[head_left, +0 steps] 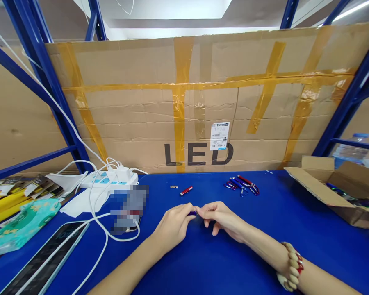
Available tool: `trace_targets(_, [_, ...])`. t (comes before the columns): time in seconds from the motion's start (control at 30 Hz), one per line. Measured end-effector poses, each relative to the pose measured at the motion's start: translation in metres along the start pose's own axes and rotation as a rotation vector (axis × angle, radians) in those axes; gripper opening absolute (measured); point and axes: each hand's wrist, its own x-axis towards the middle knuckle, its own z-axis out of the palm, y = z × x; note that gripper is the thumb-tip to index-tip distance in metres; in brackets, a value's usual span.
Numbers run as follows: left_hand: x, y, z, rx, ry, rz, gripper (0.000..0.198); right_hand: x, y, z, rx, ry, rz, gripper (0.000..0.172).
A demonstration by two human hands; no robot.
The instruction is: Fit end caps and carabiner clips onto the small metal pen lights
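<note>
Beaded bracelet low right; L hand & R hand, fingers curled, both pinch small purple tube mid-frame.

Both hands are meeting low in the frame's centre: left hand and right hand are pinching a small purple keychain torch over the blue table.

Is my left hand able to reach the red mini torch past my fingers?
Probably yes. The red mini torch lies on bare blue table just beyond the left hand, with nothing between. But that hand and the right hand both pinch a small dark piece, so it would need freeing first.
</note>
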Motion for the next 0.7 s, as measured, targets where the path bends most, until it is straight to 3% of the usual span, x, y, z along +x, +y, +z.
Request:
trace_targets(0.33, [0.008, 0.004, 0.005, -0.155, 0.04, -0.142, 0.011, 0.007, -0.003, -0.012, -0.135, 0.055, -0.16, 0.052])
trace_targets(0.4, [0.009, 0.006, 0.004, -0.174, 0.041, -0.161, 0.009, 0.007, -0.004, -0.014, -0.182, 0.095, -0.256, 0.051])
trace_targets(0.57, [0.008, 0.01, 0.001, -0.19, -0.011, -0.157, 0.005, 0.004, -0.005, -0.022, -0.505, 0.097, -0.723, 0.038])
trace_targets(0.7, [0.003, 0.01, 0.002, -0.148, -0.047, -0.129, 0.009, 0.002, -0.004, -0.02, -0.481, 0.049, -0.701, 0.034])
